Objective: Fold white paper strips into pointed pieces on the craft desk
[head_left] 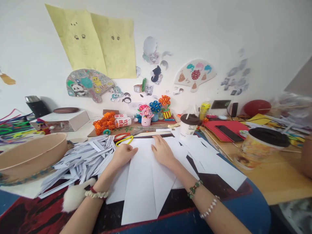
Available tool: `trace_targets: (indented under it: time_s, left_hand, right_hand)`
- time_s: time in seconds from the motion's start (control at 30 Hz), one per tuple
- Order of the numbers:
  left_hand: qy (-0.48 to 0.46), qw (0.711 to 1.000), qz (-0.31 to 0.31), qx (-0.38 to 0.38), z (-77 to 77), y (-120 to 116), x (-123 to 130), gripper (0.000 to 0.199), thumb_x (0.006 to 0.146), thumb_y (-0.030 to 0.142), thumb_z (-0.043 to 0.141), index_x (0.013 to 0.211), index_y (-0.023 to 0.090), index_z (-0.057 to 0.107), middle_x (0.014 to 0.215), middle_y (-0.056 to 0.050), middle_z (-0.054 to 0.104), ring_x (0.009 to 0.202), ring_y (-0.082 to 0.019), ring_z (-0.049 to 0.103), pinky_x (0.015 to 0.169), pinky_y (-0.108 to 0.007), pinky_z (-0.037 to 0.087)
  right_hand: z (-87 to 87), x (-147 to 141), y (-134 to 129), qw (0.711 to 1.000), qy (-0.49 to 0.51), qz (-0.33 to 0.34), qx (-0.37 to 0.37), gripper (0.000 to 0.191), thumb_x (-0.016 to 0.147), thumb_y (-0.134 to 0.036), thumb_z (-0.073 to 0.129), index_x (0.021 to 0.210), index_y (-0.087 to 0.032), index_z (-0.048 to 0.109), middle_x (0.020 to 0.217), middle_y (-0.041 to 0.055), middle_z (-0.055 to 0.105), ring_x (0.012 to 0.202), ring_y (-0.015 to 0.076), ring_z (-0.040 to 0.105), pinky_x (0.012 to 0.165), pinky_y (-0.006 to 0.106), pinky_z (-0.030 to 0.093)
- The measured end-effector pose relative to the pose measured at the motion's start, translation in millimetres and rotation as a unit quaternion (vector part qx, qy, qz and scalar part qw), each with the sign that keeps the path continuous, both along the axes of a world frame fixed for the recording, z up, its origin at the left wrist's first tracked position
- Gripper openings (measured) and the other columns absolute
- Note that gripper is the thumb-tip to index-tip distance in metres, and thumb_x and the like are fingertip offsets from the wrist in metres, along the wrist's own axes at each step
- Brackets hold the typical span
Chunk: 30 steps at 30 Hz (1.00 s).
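Note:
A white sheet of paper (139, 182) lies in front of me, over other sheets, with a long crease or overlapping edge down its right part. My left hand (123, 155) is at its upper left edge, fingers curled and thumb along the paper. My right hand (162, 151) rests on the upper right part with fingers stretched out. Several more white sheets (207, 159) spread to the right. Left of my left hand is a heap of narrow folded paper strips (85, 159). Yellow-handled scissors (124, 140) and a red-handled pair (122, 135) lie just beyond it.
A wide tan bowl (34, 152) stands at the far left. Behind the paper are a lidded cup (188, 126) and small craft flower pots (146, 121). To the right are a larger cup (259, 149), a phone (229, 133) on a red folder (214, 128), and the table's rounded blue edge (260, 208).

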<state>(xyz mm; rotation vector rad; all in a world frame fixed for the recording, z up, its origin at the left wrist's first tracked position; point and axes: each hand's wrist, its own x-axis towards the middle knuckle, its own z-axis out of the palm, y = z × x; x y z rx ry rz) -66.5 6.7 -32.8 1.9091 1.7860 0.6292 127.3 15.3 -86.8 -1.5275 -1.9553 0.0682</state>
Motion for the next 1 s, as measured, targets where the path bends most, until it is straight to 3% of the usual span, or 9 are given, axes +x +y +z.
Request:
trace_targets:
  time_s: [0.13,0.27,0.37,0.53,0.63,0.7,0.9,1.0]
  left_hand:
    - [0.0,0.999,-0.024,0.04,7.9,-1,0,0.039,0.075,0.044,0.05,0.049,0.022,0.032,0.042,0.004,0.039,0.048,-0.013,0.037,0.054,-0.026,0.026]
    - [0.02,0.993,-0.004,0.118,18.1,1,-8,0.037,0.073,0.044,0.049,0.052,0.021,0.03,0.047,0.004,0.035,0.051,-0.013,0.034,0.055,-0.026,0.025]
    - [0.021,0.986,0.001,0.166,25.3,1,-16,0.036,0.074,0.046,0.047,0.054,0.021,0.032,0.049,0.003,0.036,0.053,-0.014,0.036,0.055,-0.026,0.025]
    - [-0.015,0.986,0.04,0.163,33.7,-1,-24,0.034,0.075,0.048,0.048,0.056,0.021,0.041,0.051,0.003,0.037,0.054,-0.014,0.035,0.053,-0.027,0.025]
    - [-0.04,0.982,0.056,0.173,35.3,-1,-28,0.034,0.075,0.049,0.05,0.057,0.021,0.042,0.051,0.003,0.035,0.053,-0.014,0.032,0.051,-0.027,0.023]
    - [-0.051,0.98,0.062,0.18,35.1,-1,-32,0.037,0.075,0.05,0.05,0.056,0.02,0.039,0.051,0.003,0.033,0.053,-0.013,0.031,0.05,-0.026,0.023]
    - [-0.144,0.985,-0.004,0.093,24.9,2,-24,0.041,0.075,0.057,0.052,0.059,0.022,0.038,0.044,0.006,0.036,0.044,-0.011,0.033,0.047,-0.024,0.024]
    - [-0.115,0.992,-0.017,0.049,14.6,4,-7,0.037,0.075,0.052,0.053,0.059,0.022,0.038,0.04,0.006,0.043,0.042,-0.012,0.039,0.048,-0.023,0.03]
  right_hand:
    - [12.5,5,5,0.998,0.036,-0.029,0.033,0.033,0.091,-0.015,0.041,0.118,-0.016,0.059,0.122,0.0082,0.064,0.116,0.0177,0.055,0.1,0.03,0.041]
    - [27.6,10,3,0.996,0.041,-0.064,0.051,0.028,0.09,-0.012,0.042,0.102,-0.02,0.066,0.107,0.0043,0.07,0.105,0.018,0.059,0.093,0.03,0.041]
    - [36.0,14,-3,0.996,0.02,-0.08,0.036,0.023,0.091,-0.018,0.046,0.094,-0.021,0.069,0.093,0.0035,0.073,0.092,0.0184,0.063,0.089,0.03,0.039]
    - [43.2,20,-10,0.992,-0.025,-0.121,-0.014,0.041,0.096,-0.033,0.041,0.071,-0.019,0.07,0.068,0.0059,0.071,0.069,0.0193,0.063,0.075,0.029,0.039]
    - [48.2,22,-14,0.989,-0.037,-0.141,-0.033,0.045,0.098,-0.039,0.037,0.076,-0.022,0.071,0.071,0.0045,0.071,0.068,0.0183,0.064,0.061,0.027,0.035]
    - [54.1,23,-16,0.988,-0.045,-0.147,-0.033,0.044,0.099,-0.042,0.035,0.082,-0.023,0.072,0.078,0.0035,0.073,0.072,0.0176,0.064,0.06,0.026,0.033]
    - [79.9,41,-13,0.986,-0.094,-0.137,-0.024,0.04,0.097,-0.04,0.039,0.086,-0.02,0.072,0.085,0.0068,0.073,0.081,0.0203,0.065,0.066,0.027,0.035]
    - [85.2,55,-9,0.985,-0.122,-0.115,-0.032,0.033,0.094,-0.031,0.046,0.083,-0.015,0.072,0.087,0.0108,0.072,0.088,0.0228,0.064,0.075,0.029,0.039]
